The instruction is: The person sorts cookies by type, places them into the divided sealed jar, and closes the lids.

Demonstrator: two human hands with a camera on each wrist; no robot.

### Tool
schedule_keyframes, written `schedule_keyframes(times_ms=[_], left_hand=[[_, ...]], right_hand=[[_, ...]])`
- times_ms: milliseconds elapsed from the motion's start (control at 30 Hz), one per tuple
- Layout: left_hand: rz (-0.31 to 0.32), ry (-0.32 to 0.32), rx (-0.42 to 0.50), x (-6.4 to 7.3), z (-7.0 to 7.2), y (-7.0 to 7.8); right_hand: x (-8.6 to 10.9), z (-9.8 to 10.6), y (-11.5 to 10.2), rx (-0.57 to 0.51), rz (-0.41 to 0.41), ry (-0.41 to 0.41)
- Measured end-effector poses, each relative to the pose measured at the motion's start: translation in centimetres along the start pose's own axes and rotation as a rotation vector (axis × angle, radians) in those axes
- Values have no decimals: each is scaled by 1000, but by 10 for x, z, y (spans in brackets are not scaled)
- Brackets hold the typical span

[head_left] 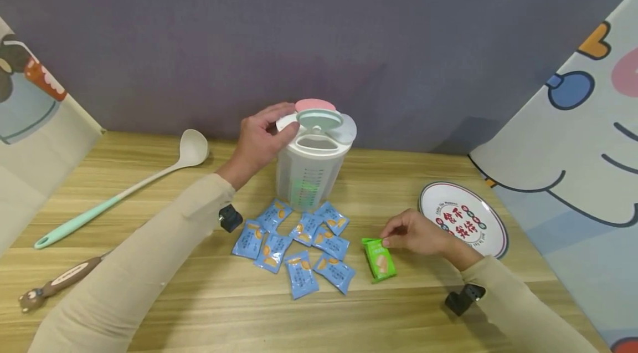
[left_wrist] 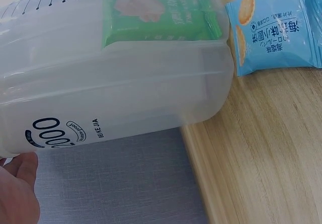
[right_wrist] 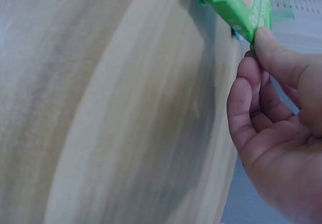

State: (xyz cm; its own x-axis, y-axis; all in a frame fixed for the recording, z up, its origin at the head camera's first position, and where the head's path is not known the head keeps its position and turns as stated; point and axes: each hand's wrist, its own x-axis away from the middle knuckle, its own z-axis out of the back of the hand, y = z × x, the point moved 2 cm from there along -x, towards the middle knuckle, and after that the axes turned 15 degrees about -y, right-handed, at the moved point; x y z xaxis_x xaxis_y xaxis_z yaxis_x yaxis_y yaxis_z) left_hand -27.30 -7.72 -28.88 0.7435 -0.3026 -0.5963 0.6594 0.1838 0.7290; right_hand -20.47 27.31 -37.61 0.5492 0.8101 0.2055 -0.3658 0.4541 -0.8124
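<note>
A translucent storage canister [head_left: 311, 175] stands upright at the back of the table, with measuring marks on its side. Its white lid has a pink flap [head_left: 315, 104] and a pale green flap [head_left: 320, 119], which is raised above an opening. My left hand [head_left: 261, 139] grips the lid's left edge, thumb on top. Through the wall in the left wrist view, a green packet [left_wrist: 156, 15] shows inside. My right hand [head_left: 416, 233] pinches a corner of another green snack packet [head_left: 380, 260], to the right of several blue snack packets [head_left: 301, 275]. The right wrist view shows thumb and forefinger on it.
On the left lie a white ladle [head_left: 193, 149] with a mint handle and a brown bear-ended handle [head_left: 70, 280], partly hidden by my left sleeve. A white plate [head_left: 490, 225] with red characters sits behind my right hand. A grey wall [head_left: 299, 26] closes the back.
</note>
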Motion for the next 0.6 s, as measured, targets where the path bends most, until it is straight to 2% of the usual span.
schedule_keyframes(times_ms=[300, 467, 600], left_hand=[[6, -5, -5, 1, -1, 1], [14, -14, 26, 1, 0, 1], [19, -15, 31, 1, 1, 2]], right_hand=[[8, 10, -9, -54, 116, 24], [12, 17, -13, -52, 172, 41], [16, 23, -17, -64, 182, 56]])
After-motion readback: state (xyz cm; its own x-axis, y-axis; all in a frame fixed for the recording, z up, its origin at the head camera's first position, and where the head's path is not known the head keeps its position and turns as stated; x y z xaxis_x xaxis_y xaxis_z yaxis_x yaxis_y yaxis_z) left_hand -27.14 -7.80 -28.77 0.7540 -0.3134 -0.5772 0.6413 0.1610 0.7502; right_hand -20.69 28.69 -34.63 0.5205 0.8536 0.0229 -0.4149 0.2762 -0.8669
